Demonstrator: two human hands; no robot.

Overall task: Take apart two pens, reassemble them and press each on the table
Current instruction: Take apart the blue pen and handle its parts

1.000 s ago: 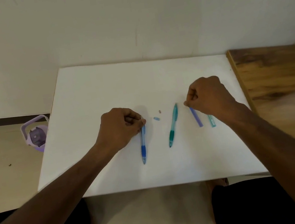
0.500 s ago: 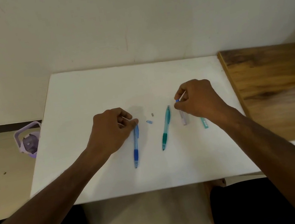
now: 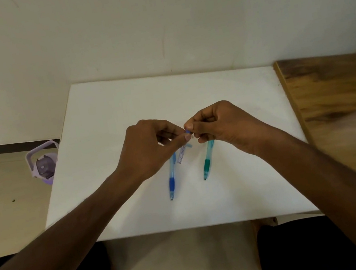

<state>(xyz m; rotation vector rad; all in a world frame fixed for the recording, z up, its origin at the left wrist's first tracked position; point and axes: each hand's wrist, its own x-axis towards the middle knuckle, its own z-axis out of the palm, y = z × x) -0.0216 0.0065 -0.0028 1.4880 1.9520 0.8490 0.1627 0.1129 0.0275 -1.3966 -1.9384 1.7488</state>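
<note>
Left hand: raised above the white table, back of hand toward the camera, forearm entering from 7 o'clock. Fingers curled, thumb and forefinger pinching the top of a pale violet pen part that hangs down toward 6 o'clock.
Right hand: also raised, knuckles up, forearm entering from 5 o'clock. Fingers curled inward; thumb and forefinger pinch a tiny blue piece at the same spot.
Hands, relation: fingertips meet at table centre, touching or nearly so. What else sits inside the pinch cannot be told; too small.
Violet part: slightly tilted, lower end toward 7 o'clock, just beside the blue pen's upper end. Whether it touches the table cannot be told.
Blue pen: lying on the table at 6 o'clock of the left hand, tip toward 6 o'clock, dark blue grip near the tip; upper end hidden under the left hand.
Green pen: lying on the table at 6 o'clock of the right hand's fingers, tip toward 6 o'clock, green grip; upper end hidden under that hand. Near the blue pen, roughly parallel, apart.
Small light-blue piece: just below the pinch, at the violet part's top; blurred.
Wooden board: at 3 o'clock, abutting the table edge.
Lilac container: on the floor at 9 o'clock, beside the table.
</note>
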